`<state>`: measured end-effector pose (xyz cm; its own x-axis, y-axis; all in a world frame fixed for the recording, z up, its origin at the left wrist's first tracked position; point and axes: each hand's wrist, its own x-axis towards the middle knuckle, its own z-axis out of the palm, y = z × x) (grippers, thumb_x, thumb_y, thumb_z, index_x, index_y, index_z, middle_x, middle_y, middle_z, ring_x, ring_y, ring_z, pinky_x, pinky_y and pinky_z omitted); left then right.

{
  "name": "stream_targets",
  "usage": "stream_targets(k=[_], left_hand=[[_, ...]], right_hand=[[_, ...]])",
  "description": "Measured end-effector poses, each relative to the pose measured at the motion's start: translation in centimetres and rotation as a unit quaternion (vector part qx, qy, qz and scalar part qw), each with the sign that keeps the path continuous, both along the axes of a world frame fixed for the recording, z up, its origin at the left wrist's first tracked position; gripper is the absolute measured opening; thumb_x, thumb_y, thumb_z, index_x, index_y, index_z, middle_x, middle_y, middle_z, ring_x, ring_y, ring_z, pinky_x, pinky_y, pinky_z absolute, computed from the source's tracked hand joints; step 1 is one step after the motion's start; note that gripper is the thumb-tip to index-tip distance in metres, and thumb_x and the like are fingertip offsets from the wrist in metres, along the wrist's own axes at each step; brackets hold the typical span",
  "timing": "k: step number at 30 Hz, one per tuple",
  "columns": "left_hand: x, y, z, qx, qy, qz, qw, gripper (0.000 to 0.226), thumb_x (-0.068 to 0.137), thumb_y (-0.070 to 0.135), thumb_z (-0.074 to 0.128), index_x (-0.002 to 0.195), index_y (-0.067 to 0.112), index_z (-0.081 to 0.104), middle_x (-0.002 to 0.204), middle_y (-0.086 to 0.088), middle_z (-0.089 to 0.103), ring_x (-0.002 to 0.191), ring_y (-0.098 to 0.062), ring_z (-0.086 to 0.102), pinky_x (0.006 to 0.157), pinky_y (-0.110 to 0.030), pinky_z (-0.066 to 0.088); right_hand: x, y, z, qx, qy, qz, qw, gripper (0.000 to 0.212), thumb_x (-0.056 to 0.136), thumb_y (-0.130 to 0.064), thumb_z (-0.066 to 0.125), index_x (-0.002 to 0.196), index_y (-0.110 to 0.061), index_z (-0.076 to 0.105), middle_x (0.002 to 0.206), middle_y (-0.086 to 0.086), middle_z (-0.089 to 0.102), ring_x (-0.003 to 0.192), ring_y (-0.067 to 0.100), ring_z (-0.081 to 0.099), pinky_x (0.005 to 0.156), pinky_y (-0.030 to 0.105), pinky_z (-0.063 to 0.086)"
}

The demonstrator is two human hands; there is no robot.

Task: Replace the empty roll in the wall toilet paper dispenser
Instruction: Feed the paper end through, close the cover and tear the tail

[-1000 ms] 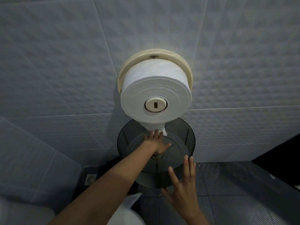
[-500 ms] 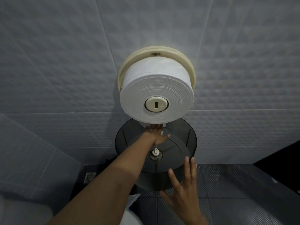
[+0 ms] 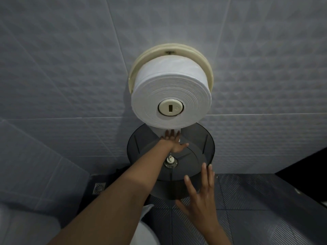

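A full white toilet paper roll [image 3: 169,89] sits on the cream wall dispenser base [image 3: 207,68], with a cream spindle cap [image 3: 170,107] at its centre. Below it the dark smoky cover [image 3: 192,149] hangs open, with a small lock piece [image 3: 170,160] in its middle. My left hand [image 3: 174,143] reaches up under the roll, fingers spread against the hanging paper tail [image 3: 160,132]. My right hand [image 3: 201,195] is flat and open against the cover's lower right rim.
Textured grey wall tiles [image 3: 70,85] surround the dispenser. A floor drain [image 3: 99,188] lies low left on the dark ribbed floor [image 3: 256,200]. Something white [image 3: 146,232] shows at the bottom edge. A dark opening [image 3: 311,167] is at the right.
My left hand has slid up from the cover's middle to the paper tail just under the roll. My right hand stays near the cover's lower rim.
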<state>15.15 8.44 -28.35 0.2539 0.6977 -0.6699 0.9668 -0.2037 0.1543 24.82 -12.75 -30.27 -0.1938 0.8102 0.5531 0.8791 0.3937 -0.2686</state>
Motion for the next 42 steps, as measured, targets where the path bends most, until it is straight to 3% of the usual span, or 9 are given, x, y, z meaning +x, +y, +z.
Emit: stream_targets(k=[8, 14, 19, 24, 26, 29, 33, 38, 42], left_hand=[[-0.4, -0.3, 0.2, 0.003, 0.006, -0.004, 1.0, 0.08, 0.091, 0.067, 0.019, 0.15, 0.027, -0.018, 0.157, -0.006, -0.029, 0.145, -0.033, -0.025, 0.116, -0.058, -0.008], [-1.2, -1.7, 2.8, -0.025, 0.013, 0.008, 1.0, 0.083, 0.088, 0.072, 0.018, 0.15, 0.029, -0.016, 0.157, -0.004, -0.029, 0.143, -0.035, -0.027, 0.113, -0.065, -0.01], [-3.1, -4.8, 8.6, -0.083, -0.049, -0.015, 0.995, 0.07, 0.096, 0.06, 0.024, 0.153, 0.022, 0.008, 0.163, -0.002, 0.001, 0.15, -0.025, 0.003, 0.121, -0.042, 0.006], [-8.4, -10.0, 13.9, 0.059, -0.185, 0.068, 0.978, 0.051, 0.098, 0.052, 0.031, 0.138, 0.026, 0.049, 0.148, -0.003, 0.046, 0.136, -0.023, 0.041, 0.111, -0.036, 0.03], [-10.2, -12.3, 14.7, 0.173, -0.242, 0.074, 0.952, 0.045, 0.099, 0.047, 0.034, 0.136, 0.028, 0.051, 0.145, -0.001, 0.05, 0.137, -0.021, 0.04, 0.116, -0.039, 0.024], [-12.0, -14.6, 14.3, 0.262, -0.31, 0.081, 0.91, 0.052, 0.098, 0.048, 0.034, 0.147, 0.03, 0.032, 0.159, 0.003, 0.023, 0.149, -0.017, 0.01, 0.122, -0.04, 0.009], [-12.8, -15.7, 14.5, 0.265, -0.347, 0.062, 0.897, 0.087, 0.078, 0.079, 0.028, 0.148, 0.042, -0.01, 0.159, 0.01, -0.022, 0.146, -0.01, -0.023, 0.118, -0.035, -0.005], [-12.6, -14.8, 15.3, 0.285, -0.322, 0.047, 0.902, 0.116, 0.058, 0.091, 0.04, 0.142, 0.045, -0.025, 0.149, 0.009, -0.043, 0.143, -0.017, -0.03, 0.12, -0.044, -0.002], [-12.1, -13.0, 15.4, 0.317, -0.312, 0.082, 0.892, 0.115, 0.074, 0.06, 0.065, 0.143, 0.041, -0.025, 0.151, 0.005, -0.041, 0.146, -0.02, -0.023, 0.121, -0.051, 0.008]], right_hand=[[-0.1, -0.3, -0.1, 0.001, 0.001, -0.001, 1.0, 0.124, 0.059, -0.04, 0.083, 0.151, -0.034, 0.0, 0.159, 0.018, -0.01, 0.144, 0.047, 0.001, 0.106, 0.069, 0.022], [-0.2, -0.5, 0.6, -0.014, 0.014, -0.004, 1.0, 0.112, 0.069, -0.046, 0.072, 0.151, -0.034, -0.002, 0.158, 0.019, -0.01, 0.144, 0.047, 0.003, 0.11, 0.064, 0.021], [0.4, -0.3, 2.3, -0.024, 0.028, 0.004, 0.999, 0.127, 0.057, -0.041, 0.084, 0.151, -0.033, -0.001, 0.159, 0.017, -0.011, 0.145, 0.045, 0.0, 0.106, 0.065, 0.026], [0.2, 0.0, 6.0, -0.037, 0.064, 0.016, 0.997, 0.115, 0.064, -0.043, 0.077, 0.151, -0.034, 0.003, 0.159, 0.015, -0.008, 0.145, 0.045, 0.002, 0.109, 0.06, 0.024], [0.2, 0.3, 7.6, -0.051, 0.073, 0.022, 0.996, 0.112, 0.065, -0.045, 0.074, 0.151, -0.034, 0.004, 0.159, 0.015, -0.008, 0.146, 0.043, 0.0, 0.11, 0.058, 0.024], [0.3, 1.1, 10.1, -0.072, 0.08, 0.026, 0.994, 0.109, 0.064, -0.049, 0.071, 0.151, -0.034, 0.005, 0.16, 0.014, -0.009, 0.147, 0.039, -0.004, 0.11, 0.06, 0.024], [0.7, 2.7, 13.0, -0.099, 0.089, 0.027, 0.991, 0.108, 0.062, -0.059, 0.068, 0.15, -0.029, 0.013, 0.16, 0.011, -0.009, 0.148, 0.034, -0.006, 0.109, 0.061, 0.026], [1.2, 5.2, 16.6, -0.102, 0.132, 0.046, 0.985, 0.11, 0.058, -0.063, 0.071, 0.148, -0.036, 0.013, 0.161, 0.003, -0.005, 0.148, 0.026, 0.0, 0.112, 0.044, 0.026], [1.6, 7.7, 19.4, -0.099, 0.158, 0.06, 0.981, 0.106, 0.058, -0.058, 0.078, 0.145, -0.04, 0.02, 0.16, 0.001, 0.004, 0.148, 0.02, 0.009, 0.113, 0.034, 0.024]])
